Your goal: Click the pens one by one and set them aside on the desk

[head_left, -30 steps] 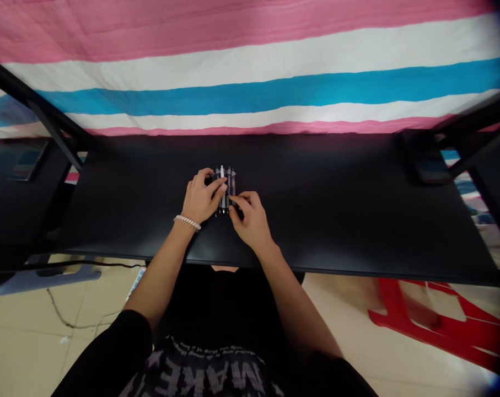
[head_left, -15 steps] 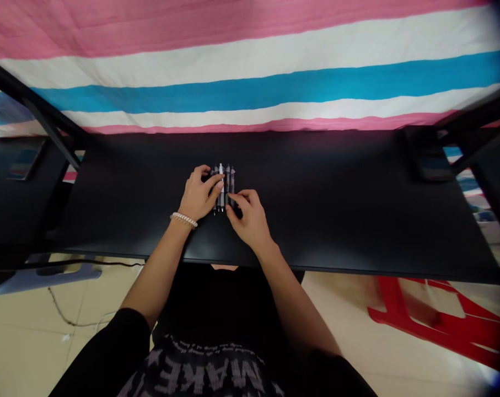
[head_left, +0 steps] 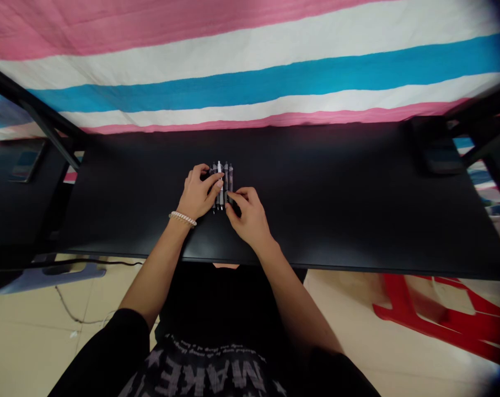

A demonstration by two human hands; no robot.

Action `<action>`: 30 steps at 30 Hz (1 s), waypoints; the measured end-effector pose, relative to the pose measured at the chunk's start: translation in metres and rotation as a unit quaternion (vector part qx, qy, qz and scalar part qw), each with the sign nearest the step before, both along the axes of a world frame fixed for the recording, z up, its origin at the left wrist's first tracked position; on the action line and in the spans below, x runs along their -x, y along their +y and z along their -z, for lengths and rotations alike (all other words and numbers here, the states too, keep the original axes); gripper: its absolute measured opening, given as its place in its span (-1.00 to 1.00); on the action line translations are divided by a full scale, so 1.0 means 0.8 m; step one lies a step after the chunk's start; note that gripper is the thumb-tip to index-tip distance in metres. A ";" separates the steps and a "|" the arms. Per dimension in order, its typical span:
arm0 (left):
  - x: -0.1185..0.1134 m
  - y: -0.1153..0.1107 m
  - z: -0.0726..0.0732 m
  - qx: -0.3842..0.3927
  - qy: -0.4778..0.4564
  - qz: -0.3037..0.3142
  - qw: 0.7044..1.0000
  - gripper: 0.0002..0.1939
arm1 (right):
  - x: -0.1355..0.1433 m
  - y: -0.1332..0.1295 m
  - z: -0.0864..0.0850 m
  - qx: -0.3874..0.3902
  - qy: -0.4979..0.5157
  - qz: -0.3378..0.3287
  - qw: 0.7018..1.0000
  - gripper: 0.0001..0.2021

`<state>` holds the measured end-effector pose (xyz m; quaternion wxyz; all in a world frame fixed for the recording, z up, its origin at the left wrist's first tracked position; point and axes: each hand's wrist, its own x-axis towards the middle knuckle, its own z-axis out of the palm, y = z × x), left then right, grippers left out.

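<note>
A row of several pens lies side by side on the black table, mostly dark, with a white pen among them. My left hand wears a light twisted bracelet and curls over the left side of the row. Its index finger and thumb rest on the pens near the white one. From the right, my right hand bends its fingers against the lower right part of the row, with thumb and index at the rightmost pens. The fingers partly hide the pens' middle and lower parts.
The black table runs left to right, with a dark object at its right end. A phone-like slab lies on the left surface. A striped cloth hangs behind. Red stool and cable are below.
The view has turned slightly. Both hands keep nearly the same places on the pens, and the row looks the same.
</note>
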<state>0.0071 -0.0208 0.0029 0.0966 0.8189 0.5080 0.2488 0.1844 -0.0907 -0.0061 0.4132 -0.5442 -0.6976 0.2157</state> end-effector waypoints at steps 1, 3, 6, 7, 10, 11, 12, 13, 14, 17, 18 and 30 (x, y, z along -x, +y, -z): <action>0.000 0.000 0.000 0.002 -0.008 0.002 1.000 -0.45 | 0.000 0.000 0.000 0.002 0.000 -0.001 1.000 -0.72; 0.000 0.000 0.000 0.005 -0.028 0.005 1.000 -0.44 | 0.000 0.000 -0.001 0.003 0.000 -0.002 1.000 -0.72; 0.001 0.001 -0.001 0.008 -0.064 0.008 0.998 -0.42 | 0.000 0.001 -0.002 0.001 -0.002 -0.002 1.000 -0.73; 0.001 0.001 -0.001 0.010 -0.077 0.006 0.997 -0.42 | 0.001 0.001 -0.002 0.000 -0.002 -0.001 1.000 -0.73; 0.002 0.001 -0.001 0.011 -0.119 -0.010 0.993 -0.43 | 0.001 0.001 -0.003 0.004 0.000 0.008 1.000 -0.73; 0.002 0.000 -0.001 0.010 -0.133 -0.016 0.991 -0.44 | 0.001 0.001 -0.003 0.009 0.000 0.013 1.000 -0.73; 0.002 -0.001 -0.001 0.009 -0.144 -0.021 0.989 -0.45 | 0.001 0.001 -0.003 0.014 -0.001 0.019 1.000 -0.73; 0.003 -0.002 -0.001 0.007 -0.155 -0.026 0.988 -0.46 | 0.001 0.000 -0.004 0.018 -0.001 0.024 1.000 -0.74; 0.003 -0.003 -0.002 0.005 -0.163 -0.031 0.986 -0.47 | 0.000 -0.001 -0.004 0.020 -0.001 0.030 0.999 -0.75; 0.003 -0.006 -0.005 -0.003 -0.184 -0.052 0.982 -0.48 | -0.002 -0.004 -0.006 0.022 -0.001 0.046 0.999 -0.73; 0.004 -0.007 -0.005 -0.005 -0.191 -0.058 0.980 -0.48 | -0.002 -0.006 -0.007 0.021 -0.005 0.049 0.999 -0.73; 0.004 -0.008 -0.001 -0.018 -0.289 -0.098 0.952 -0.77 | -0.019 -0.015 -0.015 0.043 -0.110 0.103 0.988 -0.75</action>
